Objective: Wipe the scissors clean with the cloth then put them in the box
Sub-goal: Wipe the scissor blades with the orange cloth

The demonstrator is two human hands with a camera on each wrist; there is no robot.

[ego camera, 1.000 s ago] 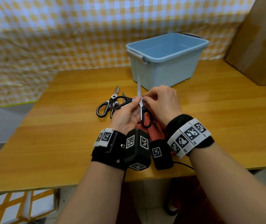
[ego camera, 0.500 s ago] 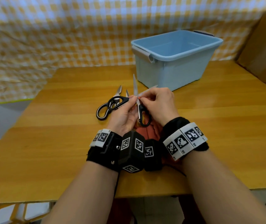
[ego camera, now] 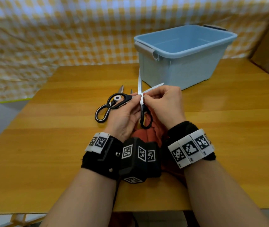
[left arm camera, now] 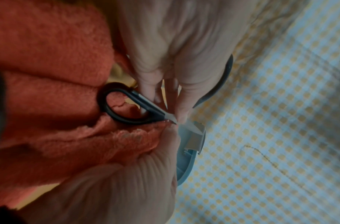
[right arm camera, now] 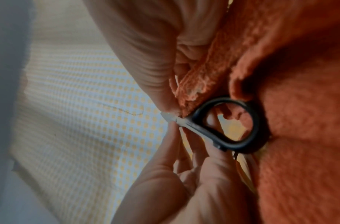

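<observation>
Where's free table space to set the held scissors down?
Bare wood left of the spare scissors to the table edge, and right of the right hand, in front of the box. Crowded: middle, where both hands, cloth and held scissors meet.

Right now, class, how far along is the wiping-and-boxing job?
Done: nothing boxed; the visible part of the blue box is empty. In hand: the left hand and right hand hold the opened scissors, with the orange cloth at the blades. Left: boxing them, then the second pair on the table.

Both hands [ego camera: 146, 108] pinch opened scissors [ego camera: 141, 102] (cloth [ego camera: 148, 135] beneath), box [ego camera: 184, 53] behind.
</observation>
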